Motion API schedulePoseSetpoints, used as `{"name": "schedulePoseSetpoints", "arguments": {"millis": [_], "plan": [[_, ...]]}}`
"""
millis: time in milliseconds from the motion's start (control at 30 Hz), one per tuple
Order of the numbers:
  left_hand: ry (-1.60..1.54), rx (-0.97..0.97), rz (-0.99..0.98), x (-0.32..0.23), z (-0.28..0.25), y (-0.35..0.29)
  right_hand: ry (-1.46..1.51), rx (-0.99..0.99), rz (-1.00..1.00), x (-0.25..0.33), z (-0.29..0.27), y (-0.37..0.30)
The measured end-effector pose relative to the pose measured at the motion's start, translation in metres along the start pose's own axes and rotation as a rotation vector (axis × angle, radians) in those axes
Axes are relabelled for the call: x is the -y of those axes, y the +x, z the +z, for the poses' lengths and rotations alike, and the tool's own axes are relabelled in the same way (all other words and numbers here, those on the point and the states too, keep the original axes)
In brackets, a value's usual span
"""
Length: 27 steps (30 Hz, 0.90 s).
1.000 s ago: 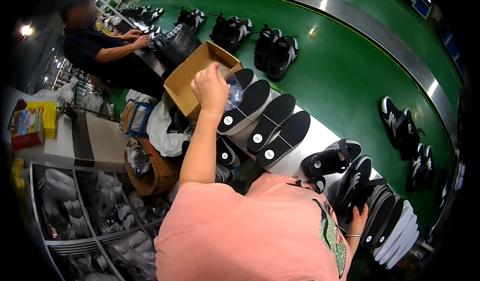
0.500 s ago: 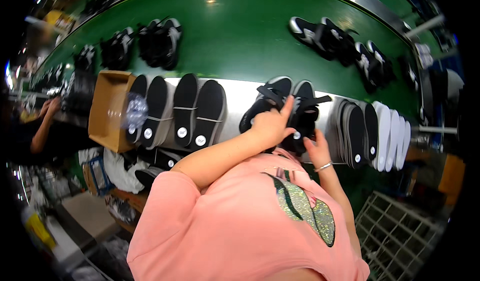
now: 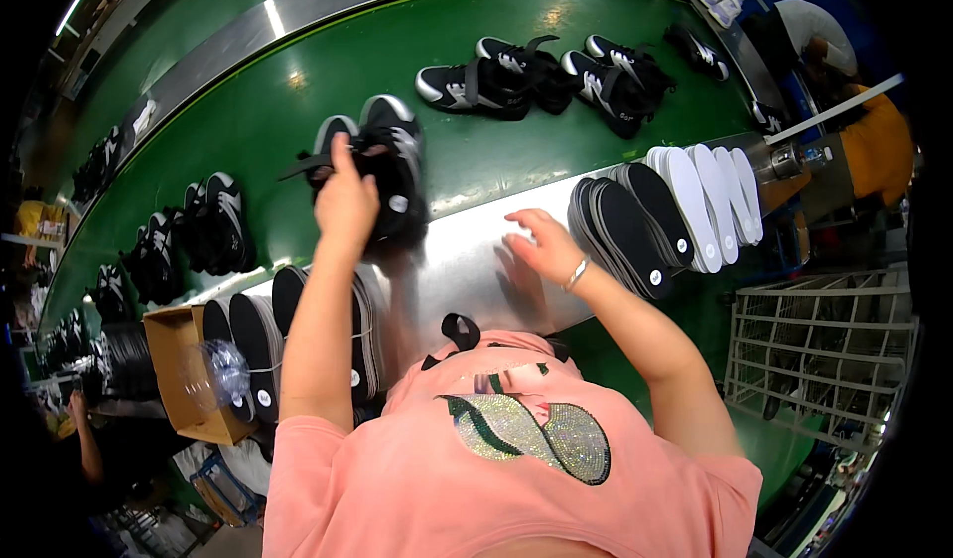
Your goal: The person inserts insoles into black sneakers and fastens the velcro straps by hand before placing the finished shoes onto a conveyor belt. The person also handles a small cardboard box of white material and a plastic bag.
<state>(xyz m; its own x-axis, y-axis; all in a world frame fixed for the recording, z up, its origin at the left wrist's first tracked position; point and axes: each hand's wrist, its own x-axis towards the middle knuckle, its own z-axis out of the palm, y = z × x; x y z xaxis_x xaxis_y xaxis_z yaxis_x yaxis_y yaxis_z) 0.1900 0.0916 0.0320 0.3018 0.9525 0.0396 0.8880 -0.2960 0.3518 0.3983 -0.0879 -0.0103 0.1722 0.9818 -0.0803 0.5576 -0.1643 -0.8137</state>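
My left hand reaches over the green surface and grips a pair of black sneakers with silver toes and loose straps. The pair stands at the near edge of the green surface, and part of the left shoe is hidden behind my fingers. A round white sticker shows inside the right shoe. My right hand hovers over the bare metal ledge, fingers apart and holding nothing. Nearest to it is a stack of black insoles.
White insoles stand right of the black ones. Banded insole stacks and a cardboard box with clear plastic sit at the left. More sneakers stand on the green surface. A wire rack is at lower right.
My left hand has carried the pair of sneakers off the metal ledge, forward and left onto the green surface. My right hand has come away from the shoes. The view has turned.
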Motion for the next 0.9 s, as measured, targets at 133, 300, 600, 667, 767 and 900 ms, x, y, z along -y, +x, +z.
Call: {"name": "schedulePoseSetpoints", "arguments": {"millis": [133, 300, 600, 667, 767, 900], "plan": [[-0.101, -0.246, 0.094, 0.013, 0.006, 0.013, -0.25, -0.156, -0.046, -0.027, -0.022, 0.061], [-0.349, -0.139, 0.299, 0.006, 0.076, -0.055, -0.567, -0.327, 0.065, -0.048, -0.042, 0.138], [-0.316, 0.081, 0.322, 0.007, 0.109, -0.096, -0.892, 0.033, 0.399, -0.058, -0.066, 0.214], [-0.336, 0.097, 0.281, 0.003, 0.108, -0.092, -0.948, 0.023, 0.409, -0.055, -0.065, 0.215], [-0.408, 0.117, 0.207, 0.001, 0.112, -0.085, -0.871, 0.039, 0.318, -0.037, -0.061, 0.192], [-0.868, 0.271, -0.095, -0.017, 0.104, -0.072, -0.71, 0.142, 0.219, 0.005, -0.056, 0.135]]}}
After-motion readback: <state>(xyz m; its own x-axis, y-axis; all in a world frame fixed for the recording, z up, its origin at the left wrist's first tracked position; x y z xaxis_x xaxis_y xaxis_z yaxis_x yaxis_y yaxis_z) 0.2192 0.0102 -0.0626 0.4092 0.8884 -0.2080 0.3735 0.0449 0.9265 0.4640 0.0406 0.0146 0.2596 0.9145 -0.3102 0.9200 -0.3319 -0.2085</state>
